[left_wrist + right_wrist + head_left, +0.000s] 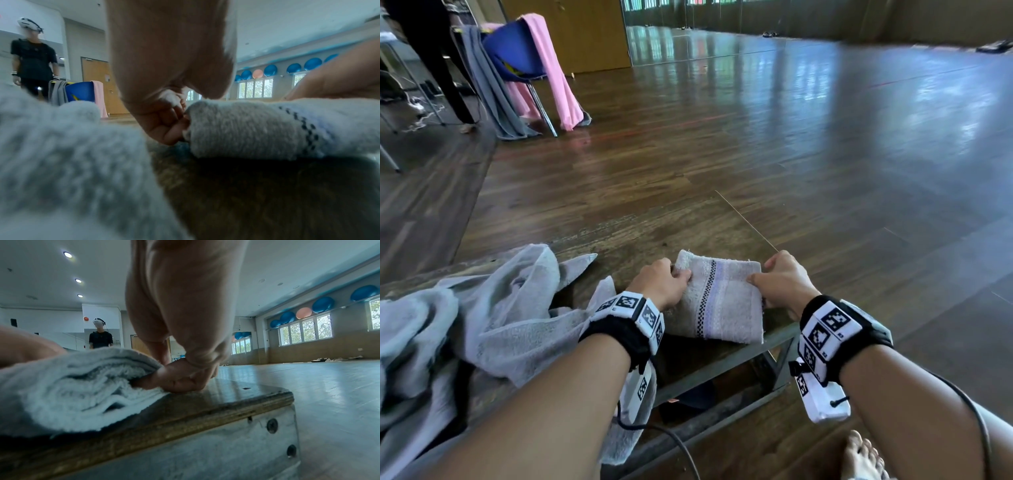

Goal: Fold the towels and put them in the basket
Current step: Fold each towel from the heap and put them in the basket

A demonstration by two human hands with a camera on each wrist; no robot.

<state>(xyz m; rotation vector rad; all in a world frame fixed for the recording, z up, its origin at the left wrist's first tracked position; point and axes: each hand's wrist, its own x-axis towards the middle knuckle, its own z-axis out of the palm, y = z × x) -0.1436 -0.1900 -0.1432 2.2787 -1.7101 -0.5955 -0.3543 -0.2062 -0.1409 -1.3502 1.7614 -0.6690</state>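
Observation:
A small folded grey towel (722, 301) with a black checked stripe lies on a low wooden table (647, 226). My left hand (666, 282) pinches its left edge, fingers curled on the cloth (246, 129). My right hand (779, 281) grips its right edge, thumb on top and fingers tucked under the layered folds (86, 386). A loose, crumpled grey towel (493, 308) lies to the left on the same table, under my left forearm. No basket shows in any view.
The table's right corner (273, 395) is close beside my right hand, with a metal frame below. A chair (517, 51) draped with pink and grey cloths stands far left, a person in black (34, 60) beside it. Wooden floor (825, 137) spreads ahead.

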